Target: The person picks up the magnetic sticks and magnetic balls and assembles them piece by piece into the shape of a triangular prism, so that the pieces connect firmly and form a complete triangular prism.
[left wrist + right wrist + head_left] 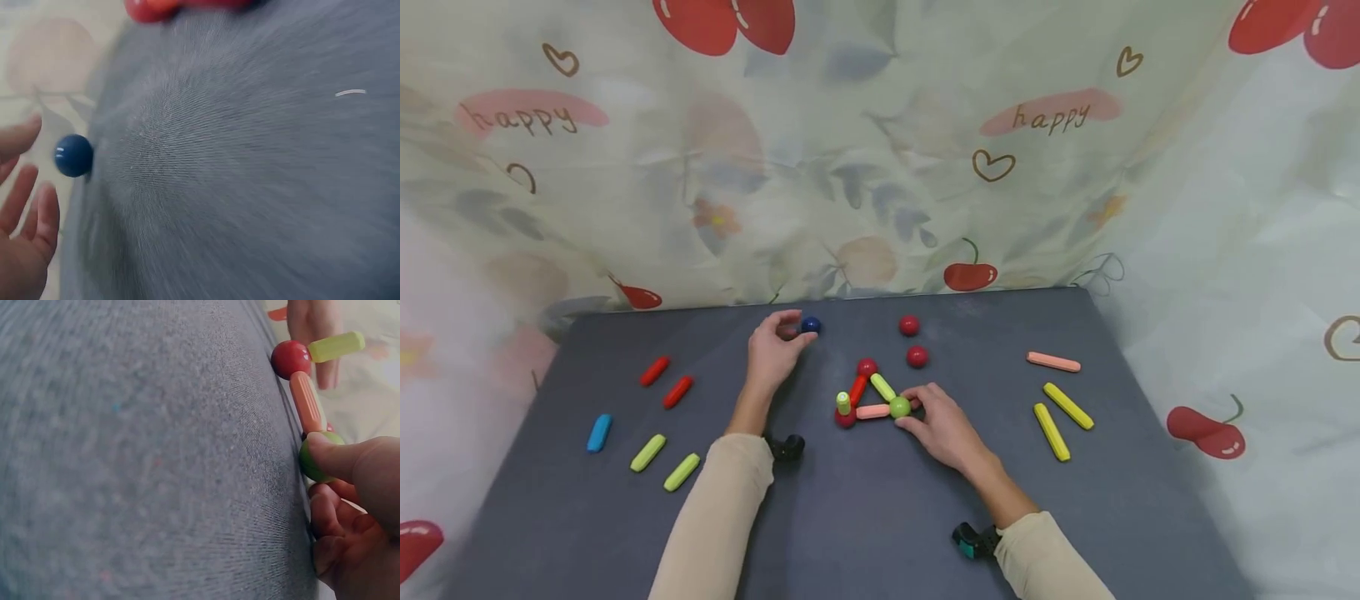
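Observation:
A triangle of sticks and balls lies mid-table: a red ball (867,367) at the top, a red stick (857,391), a light green stick (883,387), a pink stick (873,412) and a green ball (899,407). On its lower-left red ball (846,417) a light green stick (843,403) stands upright. My right hand (946,427) pinches the green ball (322,455) between thumb and fingers. My left hand (773,350) is beside the dark blue ball (811,326), thumb and fingers spread; the left wrist view shows a gap between hand and blue ball (74,155).
Two loose red balls (917,357) lie behind the triangle. Leftward are red sticks (678,392), a blue stick (599,433) and light green sticks (682,472). Rightward are a pink stick (1053,362) and yellow sticks (1052,432). A patterned cloth (865,167) hangs behind the table.

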Available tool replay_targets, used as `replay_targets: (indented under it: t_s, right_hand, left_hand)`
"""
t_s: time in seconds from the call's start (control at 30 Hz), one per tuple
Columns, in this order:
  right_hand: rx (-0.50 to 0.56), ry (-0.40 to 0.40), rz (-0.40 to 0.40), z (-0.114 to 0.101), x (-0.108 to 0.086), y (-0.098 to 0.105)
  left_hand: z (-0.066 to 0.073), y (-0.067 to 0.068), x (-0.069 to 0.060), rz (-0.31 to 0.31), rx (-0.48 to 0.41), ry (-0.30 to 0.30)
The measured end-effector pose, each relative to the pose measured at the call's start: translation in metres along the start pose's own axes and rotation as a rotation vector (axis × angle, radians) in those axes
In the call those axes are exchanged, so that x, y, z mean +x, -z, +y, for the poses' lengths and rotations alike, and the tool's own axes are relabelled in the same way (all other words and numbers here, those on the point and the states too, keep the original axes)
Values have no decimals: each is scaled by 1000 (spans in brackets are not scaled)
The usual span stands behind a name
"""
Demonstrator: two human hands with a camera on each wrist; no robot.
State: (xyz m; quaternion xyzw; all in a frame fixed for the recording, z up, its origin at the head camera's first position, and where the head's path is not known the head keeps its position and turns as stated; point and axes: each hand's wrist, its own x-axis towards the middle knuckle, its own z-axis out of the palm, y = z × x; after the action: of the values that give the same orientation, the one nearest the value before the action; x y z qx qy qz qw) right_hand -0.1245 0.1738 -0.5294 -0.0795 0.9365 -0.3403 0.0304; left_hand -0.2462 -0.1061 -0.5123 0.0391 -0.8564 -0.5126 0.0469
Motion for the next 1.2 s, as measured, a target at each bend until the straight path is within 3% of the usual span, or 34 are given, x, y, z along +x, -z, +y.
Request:
replay_targets:
  t_s: [0.2, 0.43, 0.6, 0.77, 0.87, 0.97, 1.2]
  right_hand:
    - [9, 1, 5, 1, 0, 0]
    - [4, 6, 9, 1, 0, -1]
    - [-4, -2, 7, 2, 0, -2]
    - [-7, 17, 11, 0, 1, -3]
    - [-10, 19, 17, 0, 2, -3]
    - [-13, 9, 23, 1, 1, -4]
    - [-12, -1, 18, 1, 0, -4]
  left_hand:
    - [-3, -16, 25, -35, 110, 45]
    - [3, -18, 21, -9, 137, 72]
    - [29, 1, -4, -42, 112, -31]
    - [51, 25, -48, -111, 59, -171]
    - [52, 27, -74, -157, 32, -209]
    - [47, 21, -92, -200, 33, -216]
    - [36, 11, -107, -229, 30, -224]
